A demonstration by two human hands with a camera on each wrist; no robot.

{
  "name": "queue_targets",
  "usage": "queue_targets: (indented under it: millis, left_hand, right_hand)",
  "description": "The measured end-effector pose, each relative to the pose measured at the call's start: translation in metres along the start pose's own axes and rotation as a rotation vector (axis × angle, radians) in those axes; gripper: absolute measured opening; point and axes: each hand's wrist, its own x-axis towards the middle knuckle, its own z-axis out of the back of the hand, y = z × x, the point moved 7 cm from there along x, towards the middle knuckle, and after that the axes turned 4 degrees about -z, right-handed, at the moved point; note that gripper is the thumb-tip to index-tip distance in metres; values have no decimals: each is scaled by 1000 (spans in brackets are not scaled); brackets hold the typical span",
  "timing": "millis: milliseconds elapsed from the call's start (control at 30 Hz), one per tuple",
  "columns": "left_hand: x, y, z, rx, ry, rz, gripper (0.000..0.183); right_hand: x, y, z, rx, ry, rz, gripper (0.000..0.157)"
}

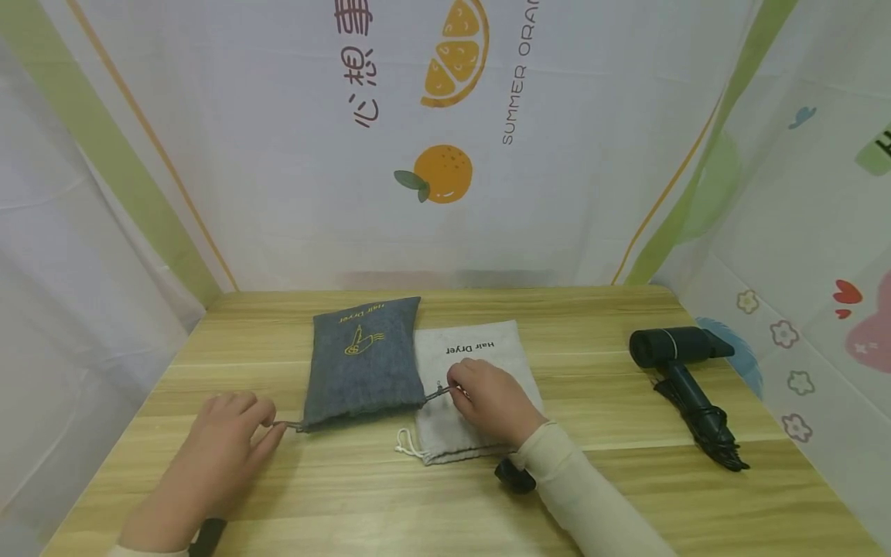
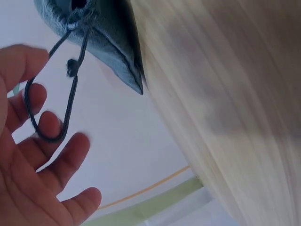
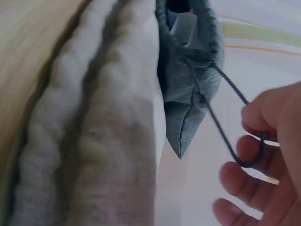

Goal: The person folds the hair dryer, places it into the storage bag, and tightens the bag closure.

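Note:
A dark grey-blue drawstring pouch (image 1: 365, 363) with yellow "Hair Dryer" lettering lies on the table, its mouth toward me. My left hand (image 1: 233, 433) pinches the dark cord loop (image 2: 70, 101) at the pouch's left corner. On the other side, my right hand (image 1: 497, 398) pinches the opposite cord loop (image 3: 221, 125) between thumb and finger. Both cords stretch outward from the gathered mouth, which is still partly open in the right wrist view. A smooth grey piece (image 3: 185, 29) shows inside it. Under my right hand lies a light grey "Hair Dryer" pouch (image 1: 445, 429), partly overlapped by the dark one.
A black hair dryer (image 1: 671, 346) with its cable bundled round the handle rests at the right of the wooden table (image 1: 334, 503). White printed curtains (image 1: 292, 155) hang behind and at both sides. Beside my right wrist is a small black object (image 1: 515, 476).

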Motion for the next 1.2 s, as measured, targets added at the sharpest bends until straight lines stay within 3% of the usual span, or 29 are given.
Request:
queue_targets:
  millis: [133,333,500,667,833,1100,1200]
  left_hand:
    - [2,-3,2,7,-78,-14,19]
    - [3,-2,0,17,-2,99,15]
    - [3,-2,0,32,93,187,12]
    - [3,-1,2,72,89,192,16]
    - [4,2,4,92,68,194,22]
    - [5,7,10,74,-70,226,31]
    - [5,9,12,77,-93,233,33]
  right_hand:
    - [-1,3,-1,-165,-50,27,10]
    - [-2,3,1,-376,-71,-10,12]
    - [-2,2,2,-411,-94,-33,22]
    - [-2,-4,0,-420,-112,-65,33]
    - [-3,-7,1,-436,-123,-82,36]
    - [-4,-9,7,-450,-144,-107,39]
    - [-5,-12,8,-456,-144,-125,40]
